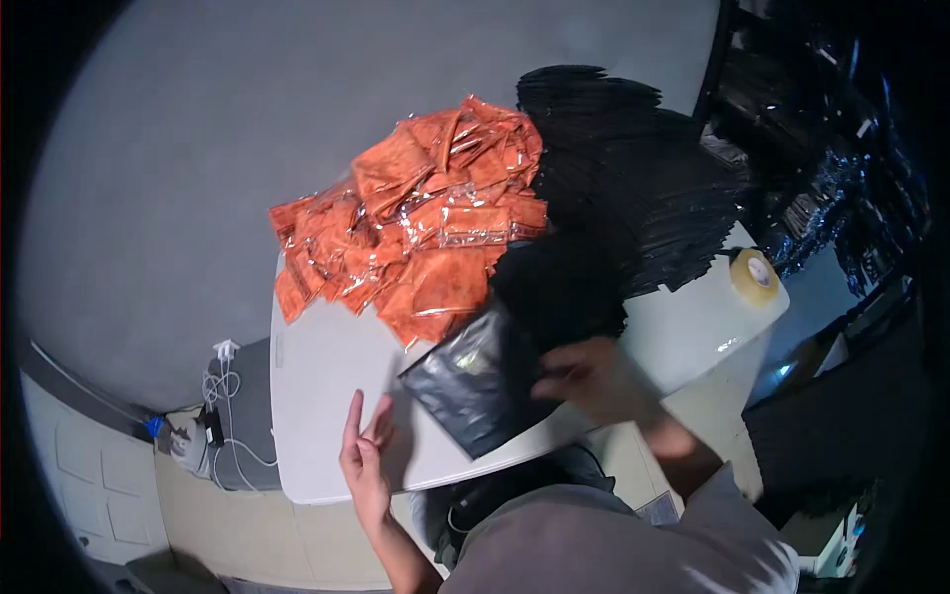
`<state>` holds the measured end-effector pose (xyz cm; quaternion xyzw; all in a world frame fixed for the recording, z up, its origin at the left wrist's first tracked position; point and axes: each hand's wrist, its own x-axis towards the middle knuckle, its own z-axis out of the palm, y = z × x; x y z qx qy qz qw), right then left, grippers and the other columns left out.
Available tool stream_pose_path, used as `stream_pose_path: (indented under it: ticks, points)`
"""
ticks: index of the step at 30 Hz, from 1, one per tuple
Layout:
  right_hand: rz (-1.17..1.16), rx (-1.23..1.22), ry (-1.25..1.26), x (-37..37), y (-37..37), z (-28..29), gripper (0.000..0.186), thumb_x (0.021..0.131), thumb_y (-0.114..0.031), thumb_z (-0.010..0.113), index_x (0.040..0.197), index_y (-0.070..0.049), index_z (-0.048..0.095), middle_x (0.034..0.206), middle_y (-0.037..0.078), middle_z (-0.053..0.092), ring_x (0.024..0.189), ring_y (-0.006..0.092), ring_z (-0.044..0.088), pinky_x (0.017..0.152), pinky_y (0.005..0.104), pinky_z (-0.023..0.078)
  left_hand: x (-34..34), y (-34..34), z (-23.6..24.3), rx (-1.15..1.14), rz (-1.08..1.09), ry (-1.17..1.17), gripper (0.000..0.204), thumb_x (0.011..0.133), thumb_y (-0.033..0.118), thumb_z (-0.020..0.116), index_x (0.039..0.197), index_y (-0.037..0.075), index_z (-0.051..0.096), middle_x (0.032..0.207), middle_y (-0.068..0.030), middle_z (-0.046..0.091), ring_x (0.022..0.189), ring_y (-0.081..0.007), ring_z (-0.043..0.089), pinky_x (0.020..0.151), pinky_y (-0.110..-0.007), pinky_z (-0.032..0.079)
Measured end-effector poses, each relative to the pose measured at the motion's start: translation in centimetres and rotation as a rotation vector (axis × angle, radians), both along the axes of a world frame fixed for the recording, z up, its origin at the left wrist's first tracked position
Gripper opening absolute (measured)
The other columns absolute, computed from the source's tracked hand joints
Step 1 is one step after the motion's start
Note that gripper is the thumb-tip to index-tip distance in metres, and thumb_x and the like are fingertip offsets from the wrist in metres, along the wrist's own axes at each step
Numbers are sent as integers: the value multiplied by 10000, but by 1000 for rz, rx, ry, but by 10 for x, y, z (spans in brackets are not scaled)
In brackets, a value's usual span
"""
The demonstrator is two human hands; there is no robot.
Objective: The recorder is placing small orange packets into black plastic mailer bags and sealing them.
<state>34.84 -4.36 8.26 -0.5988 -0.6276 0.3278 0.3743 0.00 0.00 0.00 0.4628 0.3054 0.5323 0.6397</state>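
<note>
Black, glossy plastic catches the light near the front edge of the white, round-cornered tabletop (327, 416), where a flat rectangular black plastic bag (457, 381) lies at a slant between the person's two hands. From where I stand, the left hand (366, 463) is just beside the bag's left side, apart from it, with the index finger pointing up and away, the thumb parted from it, and nothing in its grasp. The right hand (586, 381) is over the bag's right side, fingers curled and blurred; I cannot tell whether they pinch the plastic or only pass over it. Beyond the bag, close to its far corner, sprawls a heap of bright orange, folded pieces in clear, shiny plastic sleeves (416, 228), spread over the far left of the tabletop. Against the heap's right side, a broad, overlapping fan of thin, flat black pieces (633, 178) covers the far side, its lower part running down into a dark mass behind the right hand, too dim for me to separate into layers. Near the right end rests a thick roll of yellowish clear tape (754, 277), well apart from the bag. Off to the left, by the grey wall (198, 148), white cables (228, 396) hang from a plug, and on the far right, shiny blue tinsel-like strands (841, 198) glint among dark clutter.
</note>
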Motion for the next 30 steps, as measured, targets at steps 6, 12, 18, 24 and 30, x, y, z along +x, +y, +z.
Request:
stream_pose_path:
  ticks: [6,12,18,24,30]
  points:
    - [-459,386,171,108,6,117,233,968,-221,802,1037,-4,754,689,-50,574,520,22,496,511,226,426,-11,19,-33,146,555,590,479,1116,204,548,1481,-105,525,1361,-259,691,1277,-240,647,1079,-337,468]
    - [-583,159,-536,260,53,135,292,968,-253,781,972,39,767,714,77,676,602,175,654,602,360,514,-4,8,-26,162,573,638,411,1086,116,548,1433,-105,559,1300,-262,720,1268,-274,672,1078,-379,496]
    - [-760,155,-806,233,73,118,243,966,-175,717,1062,39,780,1026,300,737,1061,446,717,942,477,548,-1,10,-24,168,603,695,402,1060,73,547,1419,-108,572,1296,-276,720,1223,-299,707,1029,-380,538]
    - [-773,237,-797,259,86,108,204,946,-99,675,1080,6,786,1076,280,742,1107,418,707,983,479,544,0,11,-23,154,584,726,407,1053,81,561,1412,-109,580,1294,-262,728,1203,-291,719,1009,-372,548]
    - [-790,223,-855,233,90,117,211,963,-118,653,1076,8,779,1187,269,723,1139,422,692,996,472,544,0,9,-21,167,601,762,411,1041,82,569,1403,-113,589,1284,-271,729,1200,-302,722,1005,-375,552]
